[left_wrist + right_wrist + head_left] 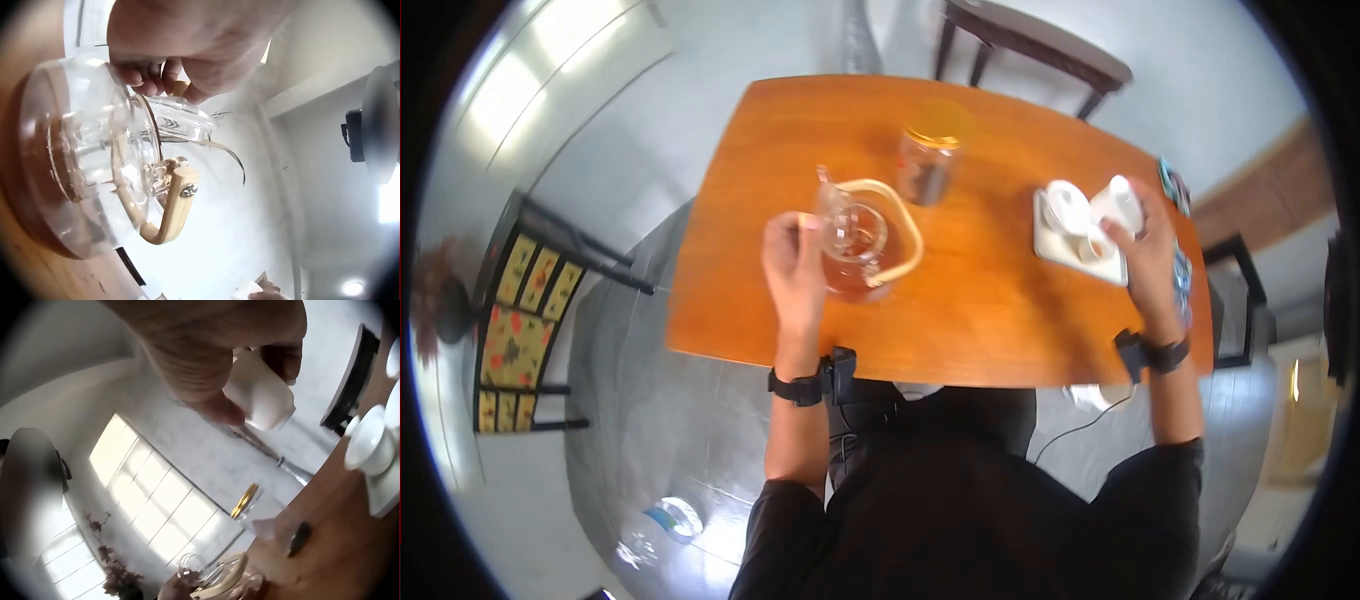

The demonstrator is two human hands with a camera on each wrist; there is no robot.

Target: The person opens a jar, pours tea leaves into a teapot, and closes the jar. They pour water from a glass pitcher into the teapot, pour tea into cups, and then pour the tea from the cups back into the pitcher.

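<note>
My left hand (pixel 795 255) pinches the small wooden knob (pixel 180 89) of a clear glass lid (pixel 181 119). The lid is tilted up at the mouth of a round glass teapot (pixel 75 156), which stands on the table with its pale wooden handle (pixel 916 235) swung to one side. Over at the right, my right hand (pixel 1148 245) grips a white cup (pixel 259 394), lifted and tipped on its side. Below it lies a white tray (pixel 1045 245) carrying a white lidded bowl (pixel 1068 208) and a small cup (pixel 1093 246).
A glass jar (pixel 925 170) with a gold lid and dark contents stands behind the teapot on the wooden table (pixel 980 310). Small patterned packets (pixel 1175 185) lie along the right edge. A dark bench (pixel 1040 45) is beyond the far edge.
</note>
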